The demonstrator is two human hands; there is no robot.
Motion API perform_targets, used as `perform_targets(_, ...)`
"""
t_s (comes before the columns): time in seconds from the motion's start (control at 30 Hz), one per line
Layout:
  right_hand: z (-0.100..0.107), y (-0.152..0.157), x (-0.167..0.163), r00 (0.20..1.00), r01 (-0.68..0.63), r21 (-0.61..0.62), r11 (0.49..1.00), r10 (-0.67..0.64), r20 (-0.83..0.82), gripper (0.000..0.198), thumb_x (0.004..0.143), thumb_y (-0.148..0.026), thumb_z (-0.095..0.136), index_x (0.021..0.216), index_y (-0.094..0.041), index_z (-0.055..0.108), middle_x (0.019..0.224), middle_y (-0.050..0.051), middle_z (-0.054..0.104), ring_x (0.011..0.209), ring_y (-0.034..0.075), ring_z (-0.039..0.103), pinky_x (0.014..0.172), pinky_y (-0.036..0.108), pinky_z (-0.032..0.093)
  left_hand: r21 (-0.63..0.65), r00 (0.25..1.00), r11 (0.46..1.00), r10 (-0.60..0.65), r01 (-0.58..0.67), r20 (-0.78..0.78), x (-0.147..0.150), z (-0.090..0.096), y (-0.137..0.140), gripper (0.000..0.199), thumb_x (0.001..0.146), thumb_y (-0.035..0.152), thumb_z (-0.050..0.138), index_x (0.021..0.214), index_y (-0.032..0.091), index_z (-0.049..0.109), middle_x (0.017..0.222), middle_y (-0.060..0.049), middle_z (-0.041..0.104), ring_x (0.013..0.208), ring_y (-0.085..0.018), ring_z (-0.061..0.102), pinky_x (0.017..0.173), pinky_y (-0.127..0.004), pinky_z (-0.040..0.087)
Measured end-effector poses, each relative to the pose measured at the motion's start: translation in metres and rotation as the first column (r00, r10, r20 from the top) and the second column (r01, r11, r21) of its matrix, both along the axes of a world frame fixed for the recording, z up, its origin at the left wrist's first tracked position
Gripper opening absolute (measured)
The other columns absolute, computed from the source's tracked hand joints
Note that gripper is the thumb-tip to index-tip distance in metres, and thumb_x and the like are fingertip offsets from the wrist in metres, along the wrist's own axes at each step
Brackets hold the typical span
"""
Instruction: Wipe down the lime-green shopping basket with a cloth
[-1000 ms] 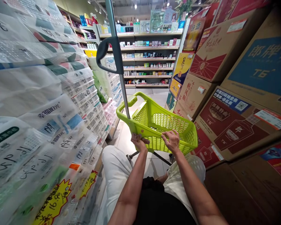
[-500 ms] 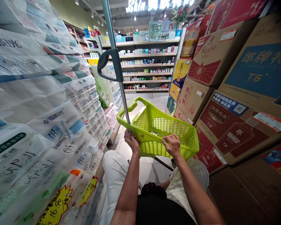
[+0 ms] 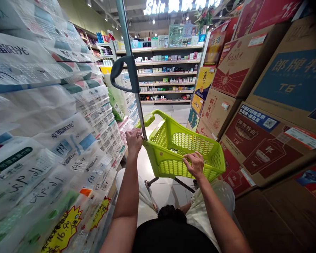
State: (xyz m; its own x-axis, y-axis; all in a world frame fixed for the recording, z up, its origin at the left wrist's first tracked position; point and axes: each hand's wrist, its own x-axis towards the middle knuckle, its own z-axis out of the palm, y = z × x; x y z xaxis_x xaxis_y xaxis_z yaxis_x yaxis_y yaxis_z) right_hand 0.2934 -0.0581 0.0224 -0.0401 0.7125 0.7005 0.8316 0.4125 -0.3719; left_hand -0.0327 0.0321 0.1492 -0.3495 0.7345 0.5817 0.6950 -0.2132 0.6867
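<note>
A lime-green plastic shopping cart (image 3: 160,167) stands between my knees, its basket pierced with holes. My left hand (image 3: 134,142) is closed at the near corner of its handle, with a pale crumpled cloth (image 3: 137,132) partly showing under the fingers. My right hand (image 3: 195,163) rests on the near top rim of the basket, its fingers bent over the edge. A grey metal pole (image 3: 141,121) with a dark grey loop grip (image 3: 133,73) rises from the cart beside my left hand. Part of the basket's inside is hidden behind its wall.
Plastic-wrapped packs of tissue (image 3: 60,137) are stacked close on the left. Cardboard cartons (image 3: 265,140) form a wall on the right. Ahead, a shelf unit (image 3: 171,61) holds small boxes and bottles beyond the tiled floor (image 3: 173,108).
My left hand has moved up and left, from the cart's side below the pole to the handle corner. My right hand has stayed on the rim.
</note>
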Motion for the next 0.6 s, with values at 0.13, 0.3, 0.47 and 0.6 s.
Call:
perform_targets(0.13,-0.001,0.002,0.001,1.0,0.025,0.013,1.0,-0.025,0.008,0.02,0.097,-0.039,0.057,0.09,-0.026,0.07,0.082,0.001,0.075,0.088,0.021,0.067,0.11,0.042,0.036,-0.043,0.994,0.997,-0.063,0.059,-0.09,0.0,0.003,-0.001,0.008,0.076,0.019,0.067,0.083,0.02,0.072,0.105,-0.014,0.056,0.118,-0.036,0.05,0.114,-0.061,0.04)
perform_targets(0.3,-0.003,0.006,0.008,1.0,0.025,0.019,0.999,-0.025,0.013,0.018,0.095,-0.039,0.059,0.089,-0.026,0.071,0.083,0.001,0.074,0.087,0.021,0.068,0.11,0.041,0.036,0.015,0.998,0.999,-0.03,0.031,-0.059,0.022,-0.026,-0.03,0.029,0.08,0.021,0.064,0.107,0.017,0.075,0.118,-0.018,0.053,0.117,-0.037,0.054,0.113,-0.06,0.042)
perform_targets(0.47,-0.004,0.01,0.02,1.0,0.018,0.025,1.0,-0.019,0.009,0.018,0.096,-0.037,0.059,0.087,-0.027,0.071,0.082,0.0,0.075,0.086,0.021,0.067,0.109,0.041,0.037,0.034,0.985,0.996,-0.083,0.078,0.15,0.034,-0.038,-0.046,0.047,0.081,0.02,0.063,0.127,0.02,0.072,0.118,-0.014,0.054,0.109,-0.031,0.06,0.107,-0.051,0.052)
perform_targets(0.6,-0.004,0.01,0.024,1.0,0.022,0.029,0.999,-0.022,0.011,0.021,0.097,-0.04,0.058,0.085,-0.027,0.069,0.081,0.001,0.074,0.086,0.021,0.066,0.109,0.041,0.036,0.109,0.912,0.985,-0.166,0.135,0.374,0.038,-0.005,-0.031,0.052,0.085,0.019,0.059,0.137,0.025,0.067,0.117,-0.009,0.056,0.102,-0.022,0.065,0.098,-0.039,0.058)
